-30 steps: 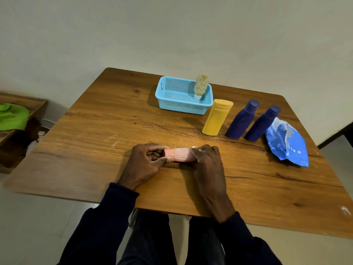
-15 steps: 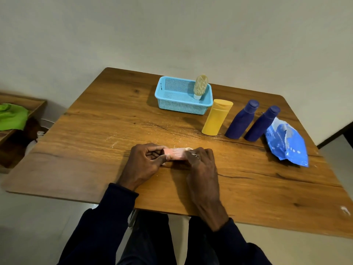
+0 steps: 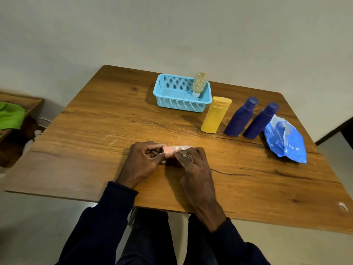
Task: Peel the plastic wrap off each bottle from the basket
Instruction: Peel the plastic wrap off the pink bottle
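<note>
Fingers (image 3: 162,154) of both hands pinch a pink bottle (image 3: 172,150) flat on the table (image 3: 86,150), steadying it; basket (image 3: 172,104) at twelve o'clock.

Wood bench, plastic goods, one cloth.

Bench (image 3: 95,150): wood-grain top, satin sheen, cracks and pale specks. Basket (image 3: 168,104): light blue perforated plastic. Yellow bottle (image 3: 214,116) and two dark blue bottles (image 3: 239,119): smooth matt plastic. Blue wrap (image 3: 286,138): crinkled glossy film. Pink bottle (image 3: 169,149): patterned film cover. Green cloth (image 3: 9,115) on shelf: soft, matt.
</note>
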